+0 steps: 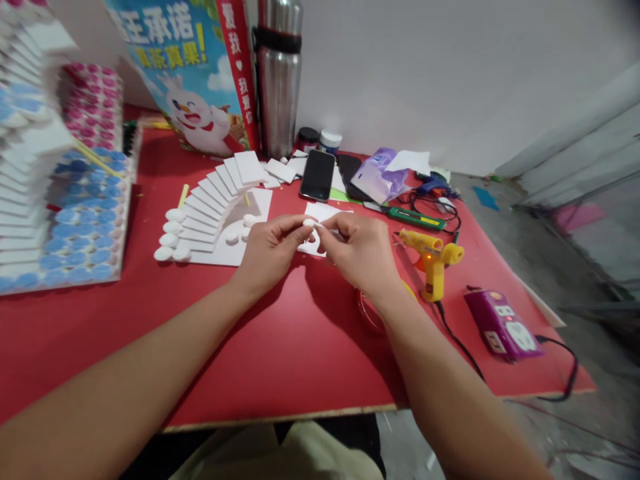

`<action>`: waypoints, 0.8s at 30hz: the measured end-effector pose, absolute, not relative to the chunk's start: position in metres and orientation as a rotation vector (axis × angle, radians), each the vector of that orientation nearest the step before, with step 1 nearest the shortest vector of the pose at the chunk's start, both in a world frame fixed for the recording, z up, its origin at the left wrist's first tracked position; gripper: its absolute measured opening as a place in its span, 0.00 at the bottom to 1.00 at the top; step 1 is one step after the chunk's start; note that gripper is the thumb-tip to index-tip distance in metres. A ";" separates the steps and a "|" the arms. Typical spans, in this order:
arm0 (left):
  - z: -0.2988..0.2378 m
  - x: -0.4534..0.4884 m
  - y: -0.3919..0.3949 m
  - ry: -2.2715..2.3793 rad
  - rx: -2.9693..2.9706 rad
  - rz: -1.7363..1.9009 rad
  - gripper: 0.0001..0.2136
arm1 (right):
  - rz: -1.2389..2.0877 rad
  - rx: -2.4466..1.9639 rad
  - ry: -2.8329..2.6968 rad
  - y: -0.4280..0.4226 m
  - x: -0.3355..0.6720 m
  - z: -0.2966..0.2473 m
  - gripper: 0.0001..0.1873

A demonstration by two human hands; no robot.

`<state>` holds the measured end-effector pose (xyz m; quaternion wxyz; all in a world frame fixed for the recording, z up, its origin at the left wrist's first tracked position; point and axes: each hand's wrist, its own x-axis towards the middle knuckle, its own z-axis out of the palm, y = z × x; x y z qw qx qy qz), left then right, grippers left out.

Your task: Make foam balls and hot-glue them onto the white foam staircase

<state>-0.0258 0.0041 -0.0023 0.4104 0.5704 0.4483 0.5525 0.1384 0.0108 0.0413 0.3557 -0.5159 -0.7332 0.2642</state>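
Mid-frame, over the red tabletop [280,347], our left hand [270,250] and right hand [360,250] pinch one small white oval foam piece [310,223] between fingertips. Bare red surface runs to the near edge. A yellow glue gun [433,260] stands just right; a white foam staircase [215,197] sits left.

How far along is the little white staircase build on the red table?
Done: a curved staircase of white foam steps stands on its white base sheet, with white oval pieces set at several step ends. In hand: left hand and right hand pinch one small white piece between them. Left: loose white foam rectangles lie unused behind the staircase; the yellow glue gun stands idle.
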 end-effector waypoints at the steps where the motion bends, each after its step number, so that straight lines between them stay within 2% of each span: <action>1: -0.003 -0.025 0.004 1.116 1.396 1.415 0.09 | 0.560 -1.319 -1.931 0.009 0.137 0.041 0.12; 4: -0.004 -0.025 0.003 1.072 1.308 1.459 0.08 | 0.451 -1.242 -2.026 0.006 0.138 0.043 0.12; 12: 0.003 -0.031 0.003 1.098 1.280 1.387 0.08 | 0.685 -1.112 -2.183 0.015 0.154 0.049 0.13; 24: 0.002 -0.028 0.002 1.112 1.344 1.328 0.08 | 0.634 -1.151 -2.199 0.014 0.151 0.047 0.12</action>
